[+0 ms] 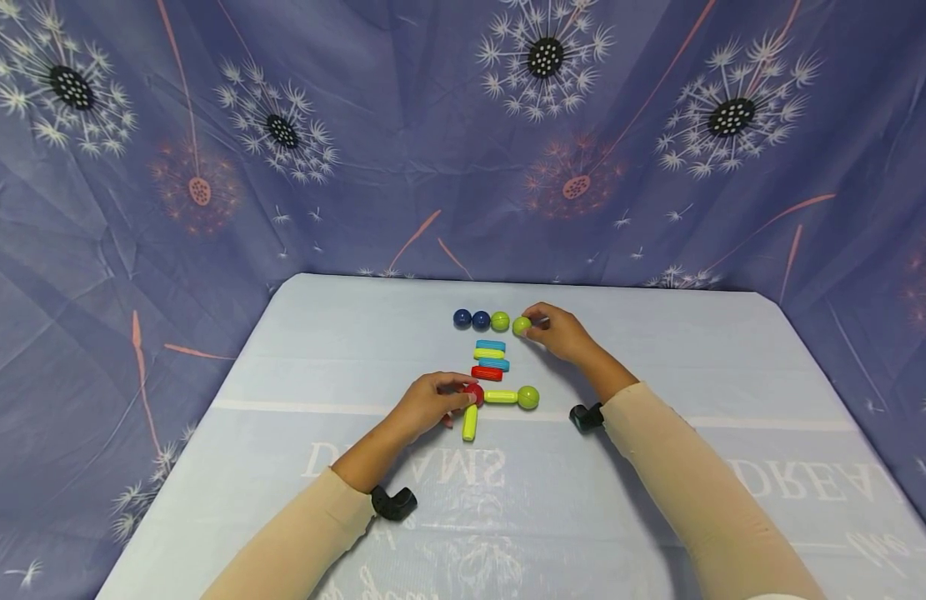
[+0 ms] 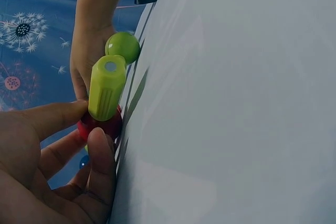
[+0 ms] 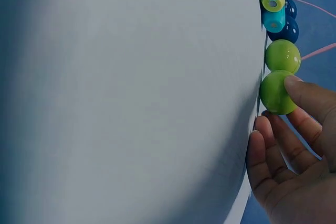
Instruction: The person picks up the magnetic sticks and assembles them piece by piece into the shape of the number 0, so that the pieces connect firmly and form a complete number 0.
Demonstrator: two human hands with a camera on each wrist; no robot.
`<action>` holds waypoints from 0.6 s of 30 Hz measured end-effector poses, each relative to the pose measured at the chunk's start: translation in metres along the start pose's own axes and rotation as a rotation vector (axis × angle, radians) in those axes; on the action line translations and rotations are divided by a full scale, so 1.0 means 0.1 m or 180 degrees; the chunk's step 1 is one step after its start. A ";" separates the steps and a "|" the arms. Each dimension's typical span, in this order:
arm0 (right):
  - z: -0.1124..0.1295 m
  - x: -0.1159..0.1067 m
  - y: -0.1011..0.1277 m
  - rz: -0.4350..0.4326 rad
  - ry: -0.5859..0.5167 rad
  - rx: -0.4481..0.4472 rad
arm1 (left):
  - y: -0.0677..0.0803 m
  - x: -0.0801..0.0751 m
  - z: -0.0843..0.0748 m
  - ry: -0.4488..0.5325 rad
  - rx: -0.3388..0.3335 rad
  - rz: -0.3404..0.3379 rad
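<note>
My left hand (image 1: 432,402) pinches a red ball (image 1: 473,393) (image 2: 100,125) on the table. A lime stick (image 1: 470,422) (image 2: 106,87) runs from that ball toward me, and another lime stick (image 1: 501,397) leads right to a green ball (image 1: 528,397) (image 2: 123,46). My right hand (image 1: 556,332) (image 3: 294,156) pinches a green ball (image 1: 521,326) (image 3: 276,93) at the end of a row holding another green ball (image 1: 500,321) (image 3: 283,56) and two navy balls (image 1: 472,318). Between the hands lie stacked sticks (image 1: 490,360): blue, yellow, blue, red.
The table (image 1: 282,383) wears a pale blue cloth with printed letters. A purple dandelion-print sheet (image 1: 357,125) hangs behind and on both sides. Black wrist mounts (image 1: 393,502) sit on both forearms.
</note>
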State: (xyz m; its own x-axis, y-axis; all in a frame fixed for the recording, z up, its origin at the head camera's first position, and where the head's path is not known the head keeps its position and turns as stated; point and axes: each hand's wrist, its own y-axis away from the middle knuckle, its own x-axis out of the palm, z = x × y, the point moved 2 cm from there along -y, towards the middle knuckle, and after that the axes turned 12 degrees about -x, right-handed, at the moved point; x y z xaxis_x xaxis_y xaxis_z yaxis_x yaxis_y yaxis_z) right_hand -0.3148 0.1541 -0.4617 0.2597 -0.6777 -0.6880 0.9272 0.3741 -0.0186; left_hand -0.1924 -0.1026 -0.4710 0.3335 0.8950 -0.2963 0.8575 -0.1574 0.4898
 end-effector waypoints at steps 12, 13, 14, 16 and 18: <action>0.02 -0.06 0.10 -0.0094 -0.0153 0.0082 | 0.00 0.01 0.01 0.0045 0.0000 -0.0007; 0.04 -0.07 0.11 -0.0112 -0.0190 0.0072 | 0.00 0.01 0.01 0.0046 -0.0002 -0.0004; 0.06 -0.08 0.13 -0.0125 -0.0225 0.0059 | 0.00 0.01 0.00 0.0046 -0.0003 -0.0006; 0.10 -0.10 0.16 -0.0142 -0.0275 0.0019 | 0.00 0.02 0.00 0.0046 -0.0007 -0.0010; 0.13 -0.12 0.20 -0.0146 -0.0280 -0.0023 | -0.01 0.02 0.00 0.0051 -0.0013 -0.0016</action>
State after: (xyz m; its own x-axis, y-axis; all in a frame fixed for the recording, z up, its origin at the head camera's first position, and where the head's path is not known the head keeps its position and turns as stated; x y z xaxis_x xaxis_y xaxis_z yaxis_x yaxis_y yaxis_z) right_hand -0.2959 0.1613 -0.4449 0.2401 -0.7471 -0.6199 0.9368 0.3458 -0.0539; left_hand -0.1922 -0.1012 -0.4721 0.3230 0.9023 -0.2857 0.8576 -0.1513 0.4916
